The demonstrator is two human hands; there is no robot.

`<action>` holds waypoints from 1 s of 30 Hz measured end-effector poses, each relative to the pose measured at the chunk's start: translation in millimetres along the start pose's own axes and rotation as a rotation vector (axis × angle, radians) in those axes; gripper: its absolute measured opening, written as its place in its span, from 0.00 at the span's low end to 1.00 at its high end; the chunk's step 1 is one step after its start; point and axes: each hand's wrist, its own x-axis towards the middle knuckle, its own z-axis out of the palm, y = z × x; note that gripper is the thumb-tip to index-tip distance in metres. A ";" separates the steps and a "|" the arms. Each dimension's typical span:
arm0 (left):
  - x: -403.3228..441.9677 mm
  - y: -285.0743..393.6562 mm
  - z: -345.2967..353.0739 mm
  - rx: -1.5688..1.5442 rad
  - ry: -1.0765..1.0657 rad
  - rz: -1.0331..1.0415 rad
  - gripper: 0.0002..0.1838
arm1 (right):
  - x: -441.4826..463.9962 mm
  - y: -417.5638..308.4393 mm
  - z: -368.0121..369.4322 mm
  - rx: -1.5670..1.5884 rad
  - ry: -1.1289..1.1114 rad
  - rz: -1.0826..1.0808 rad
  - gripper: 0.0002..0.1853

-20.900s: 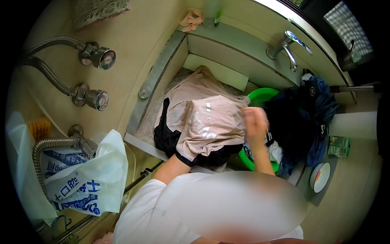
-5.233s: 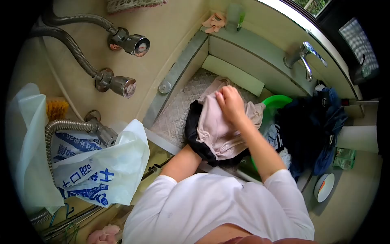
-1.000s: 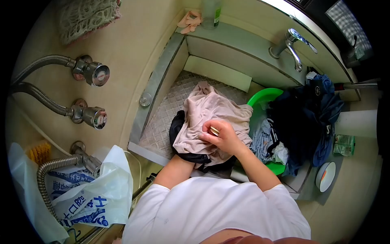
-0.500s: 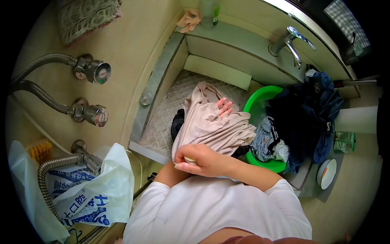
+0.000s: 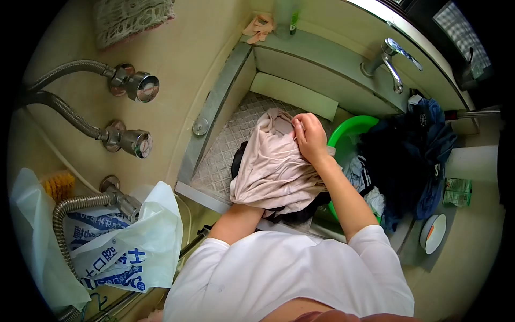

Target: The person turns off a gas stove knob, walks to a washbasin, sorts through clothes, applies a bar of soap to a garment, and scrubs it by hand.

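A pale pink garment point(image 5: 273, 166) lies bunched over a dark cloth point(image 5: 240, 160) in the sink basin point(image 5: 220, 150). My left forearm point(image 5: 236, 224) runs under the garment's near edge. The left hand is mostly covered by fabric and by the other hand, so its grip is hidden. My right hand point(image 5: 311, 138) is closed, fingers curled, against the garment's upper right, over the spot where the left fingers lay. The small pale bar, like soap, seen earlier in the right hand is now out of sight behind its fingers.
Right of the garment stands a green basin point(image 5: 351, 127) with wet clothes, beside dark blue clothing point(image 5: 402, 155). A faucet point(image 5: 390, 61) rises from the back ledge. Valves point(image 5: 134, 86) and a plastic bag point(image 5: 123, 241) are at left. A white bowl point(image 5: 433, 234) sits far right.
My right hand has moved up and away from my body, from above the left forearm to the garment's upper right. The left fingers, stretched out earlier, are now mostly covered.
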 end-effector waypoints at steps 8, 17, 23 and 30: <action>0.3 35.5 3.5 -0.247 -0.227 -0.274 0.38 | -31.1 -66.5 12.0 0.355 -0.225 -0.336 0.06; -3.4 87.3 2.7 -0.309 -0.441 -0.469 0.40 | -38.9 -53.3 -21.3 0.649 -0.199 0.197 0.08; 1.7 81.2 -7.3 -0.009 -0.175 -0.686 0.36 | -54.6 59.7 -77.5 0.411 0.178 0.438 0.08; 6.3 77.0 -14.2 0.013 -0.232 -0.791 0.43 | -118.0 209.6 -71.0 -0.198 0.108 0.553 0.07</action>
